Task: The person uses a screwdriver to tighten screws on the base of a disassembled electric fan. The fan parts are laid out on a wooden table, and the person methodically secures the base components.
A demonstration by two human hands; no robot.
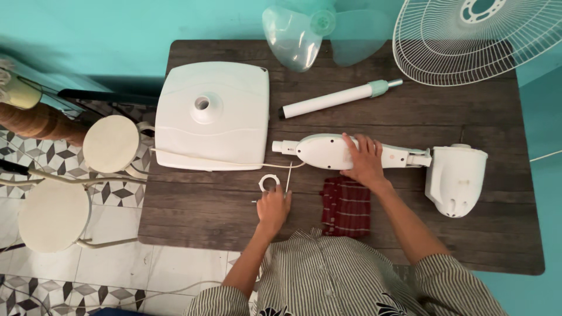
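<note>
My left hand point(273, 206) rests on the dark wooden table point(468, 234), fingertips touching a small white plastic ring point(268, 182). My right hand point(364, 159) lies flat on the white fan neck housing point(328, 151), which joins the white motor head point(455, 178) at the right. A white power cord point(234, 163) runs from the housing toward the square white fan base point(212, 116). A white pole with a pale green collar point(339, 98) lies behind the housing.
A folded dark red checked cloth point(346, 206) lies near the table's front edge. Translucent teal fan blades point(293, 35) and a white wire fan guard point(474, 38) sit at the back. Two round stools point(110, 143) point(52, 215) stand on the patterned tile floor at left.
</note>
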